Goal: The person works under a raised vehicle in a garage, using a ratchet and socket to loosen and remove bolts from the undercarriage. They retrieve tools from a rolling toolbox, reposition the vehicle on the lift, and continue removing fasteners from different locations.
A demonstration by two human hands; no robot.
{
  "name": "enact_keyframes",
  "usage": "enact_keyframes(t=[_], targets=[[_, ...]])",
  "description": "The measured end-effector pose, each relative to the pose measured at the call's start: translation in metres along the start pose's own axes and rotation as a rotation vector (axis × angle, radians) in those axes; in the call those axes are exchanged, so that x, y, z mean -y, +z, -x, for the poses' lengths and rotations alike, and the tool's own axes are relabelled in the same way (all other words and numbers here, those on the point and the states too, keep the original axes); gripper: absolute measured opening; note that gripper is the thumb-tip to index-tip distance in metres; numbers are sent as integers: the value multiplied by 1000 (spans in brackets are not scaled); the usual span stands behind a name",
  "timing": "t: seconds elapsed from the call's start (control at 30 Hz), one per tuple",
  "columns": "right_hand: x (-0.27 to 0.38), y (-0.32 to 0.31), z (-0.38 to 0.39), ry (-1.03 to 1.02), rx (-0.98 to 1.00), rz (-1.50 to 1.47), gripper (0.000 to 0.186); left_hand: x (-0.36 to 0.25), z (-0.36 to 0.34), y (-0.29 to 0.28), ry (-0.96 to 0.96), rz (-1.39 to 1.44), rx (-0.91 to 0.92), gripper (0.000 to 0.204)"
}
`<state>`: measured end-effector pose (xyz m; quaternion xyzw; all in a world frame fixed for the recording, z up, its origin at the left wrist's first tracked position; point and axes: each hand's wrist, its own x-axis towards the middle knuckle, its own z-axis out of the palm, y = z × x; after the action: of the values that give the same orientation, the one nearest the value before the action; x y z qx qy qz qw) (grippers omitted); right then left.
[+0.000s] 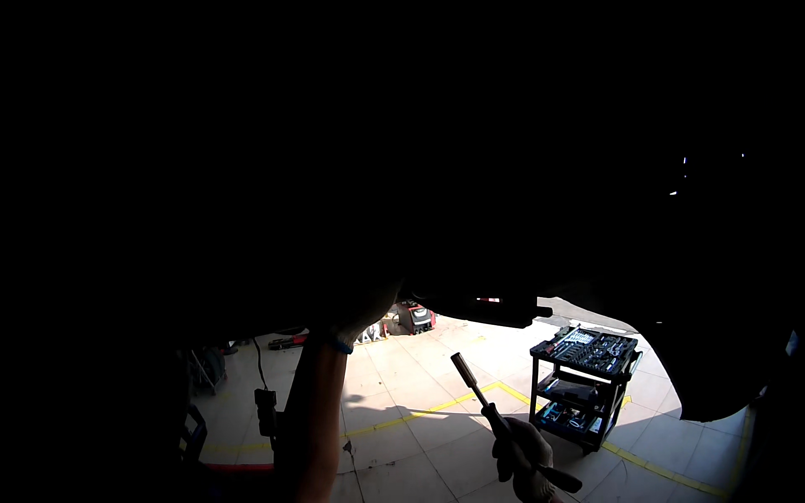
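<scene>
Grasping the driver (495, 417) in the gloved right hand (524, 457), wrapped firmly around its handle, to the left of the cart (607, 407) in view; pointing the socket end up and away from the cart. Raising the left hand (369, 317), farther left of the cart, into the dark mass (503, 317); cannot tell whether clenched, released or grasping anything there. Probably best to bring light in first, being nearly black above the cart. When using the driver, find the spot by feel with the left hand, line up the shaft, seat the socket end squarely, then turn gently. Avoid prying sideways: likely to slip.
</scene>
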<state>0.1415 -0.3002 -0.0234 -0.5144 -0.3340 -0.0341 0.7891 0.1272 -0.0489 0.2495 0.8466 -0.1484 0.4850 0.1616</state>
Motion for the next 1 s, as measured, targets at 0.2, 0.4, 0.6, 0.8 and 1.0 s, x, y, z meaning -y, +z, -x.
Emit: enact_keyframes(t=[0.2,0.4,0.6,0.8,1.0], targets=[[23,24,11,-94,45,-13,47,45,-4,1,547,-483,-307,40],[26,20,11,-92,34,-18,49,13,-13,25,44,234,-244,36],[25,24,10,-63,50,-32,50,109,-28,59,362,-1516,-192,35],[-8,8,2,42,20,-30,45,-24,23,-6,625,-1404,-519,49],[-21,4,-4,38,24,5,40,21,1,-26,422,-522,-456,47]])
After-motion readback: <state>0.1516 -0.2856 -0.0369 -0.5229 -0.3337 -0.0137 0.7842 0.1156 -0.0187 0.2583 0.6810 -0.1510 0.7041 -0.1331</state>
